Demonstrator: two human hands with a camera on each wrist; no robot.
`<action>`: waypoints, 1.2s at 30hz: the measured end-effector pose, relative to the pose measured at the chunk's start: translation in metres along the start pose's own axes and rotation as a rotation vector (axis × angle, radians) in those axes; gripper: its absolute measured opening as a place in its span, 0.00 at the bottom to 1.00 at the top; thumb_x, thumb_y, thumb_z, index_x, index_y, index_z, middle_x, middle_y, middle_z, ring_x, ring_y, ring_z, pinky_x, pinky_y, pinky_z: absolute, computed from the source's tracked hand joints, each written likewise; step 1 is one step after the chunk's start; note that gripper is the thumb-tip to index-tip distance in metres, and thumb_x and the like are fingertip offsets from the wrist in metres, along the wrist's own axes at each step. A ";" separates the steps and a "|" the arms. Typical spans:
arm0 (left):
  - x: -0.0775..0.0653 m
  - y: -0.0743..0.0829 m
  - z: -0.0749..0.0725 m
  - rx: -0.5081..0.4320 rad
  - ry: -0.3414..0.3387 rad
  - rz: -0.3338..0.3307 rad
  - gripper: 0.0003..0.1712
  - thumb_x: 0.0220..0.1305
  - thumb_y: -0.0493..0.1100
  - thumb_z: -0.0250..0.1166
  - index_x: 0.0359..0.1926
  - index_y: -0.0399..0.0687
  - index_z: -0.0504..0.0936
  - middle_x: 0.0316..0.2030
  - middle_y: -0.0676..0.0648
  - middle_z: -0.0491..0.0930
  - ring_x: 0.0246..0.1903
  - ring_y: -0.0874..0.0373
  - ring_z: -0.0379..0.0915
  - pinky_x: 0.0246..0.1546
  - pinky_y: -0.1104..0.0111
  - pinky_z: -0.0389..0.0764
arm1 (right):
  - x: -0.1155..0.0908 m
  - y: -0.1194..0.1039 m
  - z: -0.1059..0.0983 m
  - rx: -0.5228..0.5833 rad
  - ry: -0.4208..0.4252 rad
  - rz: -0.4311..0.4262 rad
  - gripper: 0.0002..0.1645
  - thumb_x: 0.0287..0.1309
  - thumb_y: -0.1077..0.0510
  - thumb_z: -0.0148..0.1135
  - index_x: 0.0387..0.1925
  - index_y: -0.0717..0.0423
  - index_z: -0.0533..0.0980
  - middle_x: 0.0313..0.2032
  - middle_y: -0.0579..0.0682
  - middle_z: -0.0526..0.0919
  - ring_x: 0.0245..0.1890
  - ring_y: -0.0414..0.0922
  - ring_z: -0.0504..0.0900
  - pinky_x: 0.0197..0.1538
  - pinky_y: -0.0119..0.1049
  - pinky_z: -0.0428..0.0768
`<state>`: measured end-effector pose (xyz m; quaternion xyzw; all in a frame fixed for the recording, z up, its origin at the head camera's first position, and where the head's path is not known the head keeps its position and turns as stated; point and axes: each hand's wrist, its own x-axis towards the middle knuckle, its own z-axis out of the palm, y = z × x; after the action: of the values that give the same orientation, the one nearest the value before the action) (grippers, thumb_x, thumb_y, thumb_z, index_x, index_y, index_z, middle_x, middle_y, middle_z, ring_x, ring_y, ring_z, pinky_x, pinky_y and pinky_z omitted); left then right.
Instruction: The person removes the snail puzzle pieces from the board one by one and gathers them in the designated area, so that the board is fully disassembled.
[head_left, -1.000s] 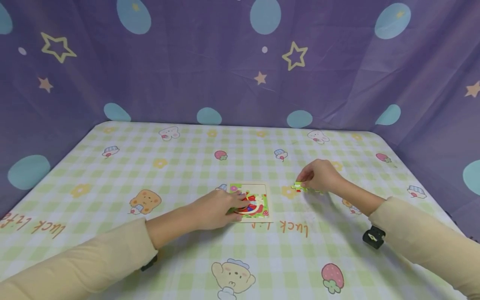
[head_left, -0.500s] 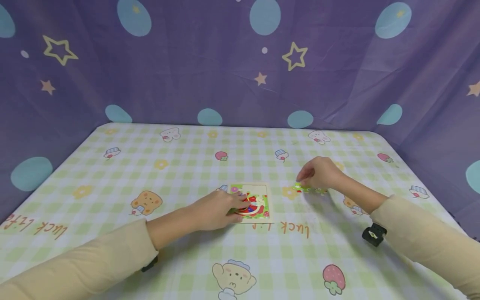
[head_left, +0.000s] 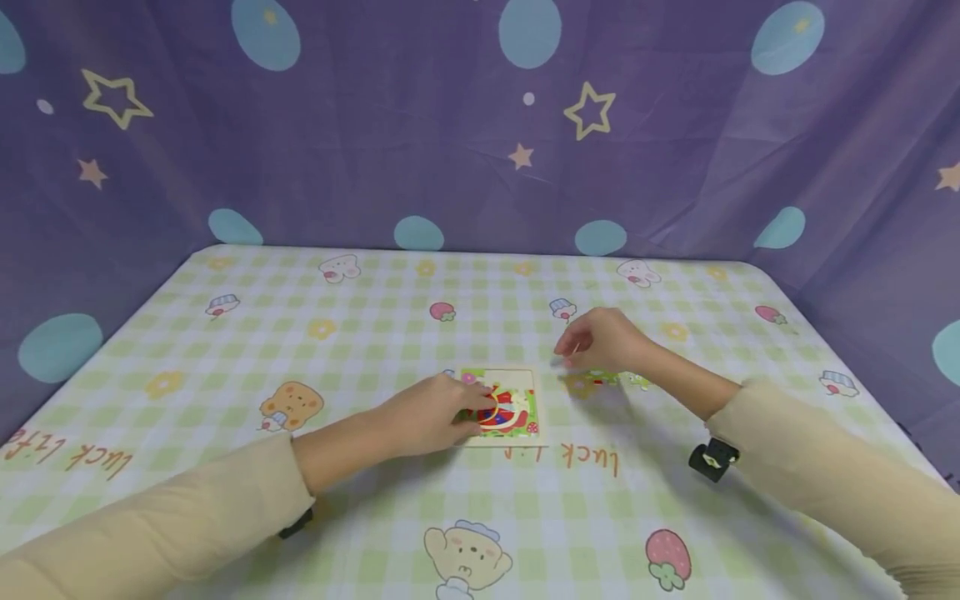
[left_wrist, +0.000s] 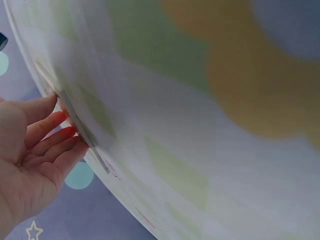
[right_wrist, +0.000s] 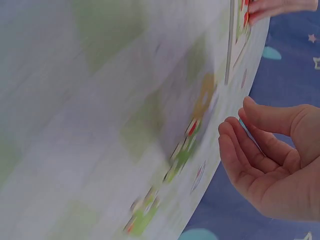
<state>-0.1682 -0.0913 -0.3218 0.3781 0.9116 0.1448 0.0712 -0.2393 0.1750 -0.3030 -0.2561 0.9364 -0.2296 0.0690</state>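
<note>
A square wooden jigsaw board (head_left: 513, 380) lies on the table with a red, white and green picture partly filled in; its far right part shows bare wood. My left hand (head_left: 430, 415) rests on the board's left side, its fingertips pressing the picture; the left wrist view shows them along the board (left_wrist: 80, 122), seen edge-on. Right of the board, above the table, my right hand (head_left: 611, 340) pinches a small pale puzzle piece (head_left: 557, 361), mostly hidden by the fingers. Green loose puzzle pieces (head_left: 636, 382) lie beneath that hand; the right wrist view also shows these pieces (right_wrist: 182, 155).
A green and white checked cloth (head_left: 360, 533) with printed animals, flowers and strawberries covers the table. Behind it hangs a purple curtain (head_left: 450, 125) with stars and blue ovals. Each wrist wears a dark strapped device (head_left: 713, 459).
My right hand has lifted from the loose pieces and moved left toward the board with a puzzle piece. My left hand stays on the board, its fingers drawn slightly back.
</note>
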 end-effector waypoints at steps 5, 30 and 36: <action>0.000 -0.001 -0.001 0.011 0.012 0.023 0.19 0.62 0.42 0.66 0.53 0.44 0.82 0.57 0.44 0.80 0.57 0.51 0.78 0.58 0.59 0.78 | 0.007 -0.015 0.009 0.012 -0.001 -0.047 0.06 0.47 0.64 0.71 0.32 0.57 0.85 0.31 0.51 0.89 0.29 0.40 0.85 0.39 0.34 0.81; -0.012 0.001 0.001 0.060 0.022 0.023 0.20 0.63 0.45 0.65 0.55 0.45 0.82 0.58 0.43 0.79 0.58 0.49 0.77 0.58 0.56 0.78 | 0.037 -0.063 0.036 -0.010 -0.128 -0.044 0.07 0.50 0.59 0.70 0.35 0.52 0.85 0.33 0.47 0.89 0.32 0.38 0.83 0.39 0.28 0.80; -0.014 0.002 0.002 0.037 0.020 0.021 0.20 0.63 0.44 0.65 0.55 0.44 0.81 0.58 0.43 0.79 0.58 0.48 0.77 0.57 0.57 0.79 | 0.043 -0.075 0.042 -0.010 -0.140 -0.052 0.08 0.51 0.61 0.70 0.36 0.52 0.85 0.34 0.47 0.89 0.35 0.39 0.84 0.41 0.28 0.81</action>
<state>-0.1565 -0.1001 -0.3225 0.3873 0.9108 0.1324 0.0536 -0.2324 0.0792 -0.3055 -0.2959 0.9236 -0.2081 0.1270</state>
